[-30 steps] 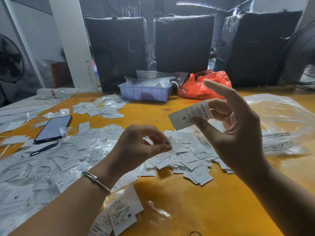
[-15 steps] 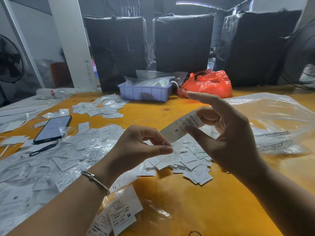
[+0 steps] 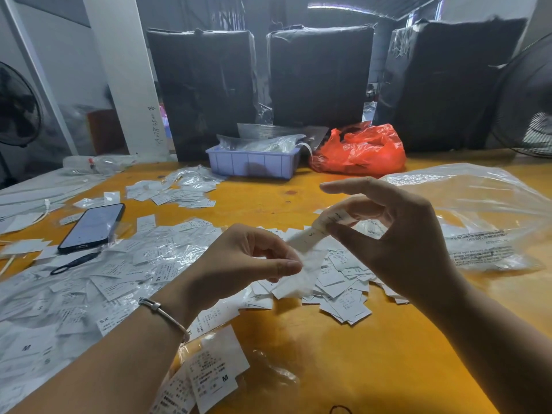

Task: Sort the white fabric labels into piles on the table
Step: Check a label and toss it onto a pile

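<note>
My right hand (image 3: 397, 243) pinches a white fabric label (image 3: 316, 231) marked S between thumb and middle finger, forefinger stretched out above. My left hand (image 3: 239, 264) pinches a thin clear wrapper (image 3: 304, 273) just below that label's lower end. Both hands hover over a loose pile of white labels (image 3: 343, 282) at the middle of the orange table (image 3: 358, 354). A wide spread of labels in clear sleeves (image 3: 89, 282) covers the left side. A smaller pile (image 3: 176, 192) lies farther back.
A black phone (image 3: 92, 227) and a dark loop tool (image 3: 74, 262) lie at the left. A lilac tray (image 3: 254, 164) and a red bag (image 3: 361, 150) stand at the back. A large clear bag (image 3: 478, 216) lies at the right. An M-label bundle (image 3: 209, 375) sits near me.
My right hand has brought the S label down and left from chest height until its lower end meets the wrapper in my left hand. My left hand has stayed in place.
</note>
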